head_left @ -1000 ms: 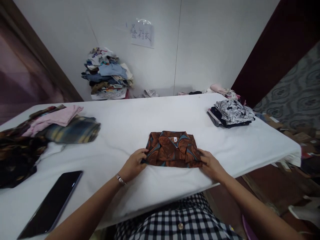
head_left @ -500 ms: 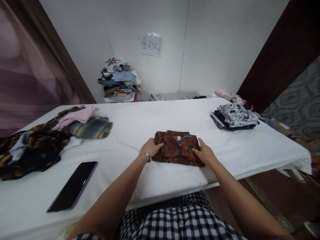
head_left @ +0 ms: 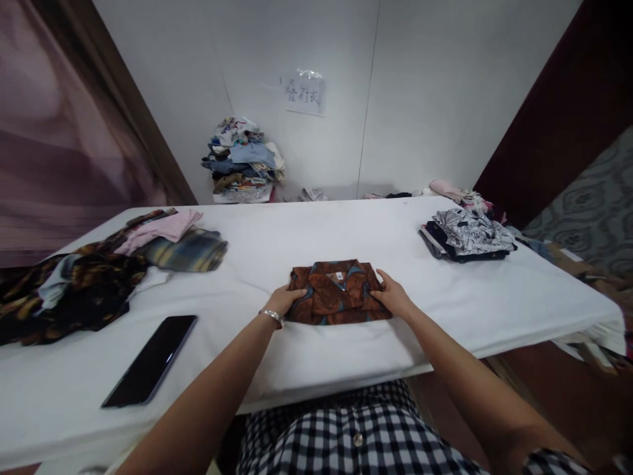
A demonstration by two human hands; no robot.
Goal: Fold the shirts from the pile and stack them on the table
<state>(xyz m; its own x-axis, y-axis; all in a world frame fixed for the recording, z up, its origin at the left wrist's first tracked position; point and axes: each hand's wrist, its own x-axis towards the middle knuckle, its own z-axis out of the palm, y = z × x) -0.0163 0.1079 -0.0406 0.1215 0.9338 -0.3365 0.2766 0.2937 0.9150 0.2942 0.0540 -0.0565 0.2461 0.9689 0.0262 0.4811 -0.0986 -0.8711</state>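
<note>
A brown patterned shirt (head_left: pixel 336 293) with blue accents lies folded in a compact rectangle near the table's front edge, its collar and white label facing up. At its left side, my left hand (head_left: pixel 284 301) grips the fold, thumb on top and the other fingers partly hidden behind the cloth. My right hand (head_left: pixel 394 295) holds the opposite side the same way, its thumb pressed on the fabric and index finger along the edge.
A phone (head_left: pixel 151 361) lies front left on the white-covered table (head_left: pixel 306 227). Behind it are loose clothes (head_left: pixel 93 290) and a plaid folded garment (head_left: pixel 190 251). Folded shirts (head_left: pixel 469 234) are stacked at right. A tall clothes pile (head_left: pixel 244 161) stands by the wall.
Both hands have shifted the folded shirt a little to the left. Its lower right edge, which stuck out before, now sits more in line with the rest.
</note>
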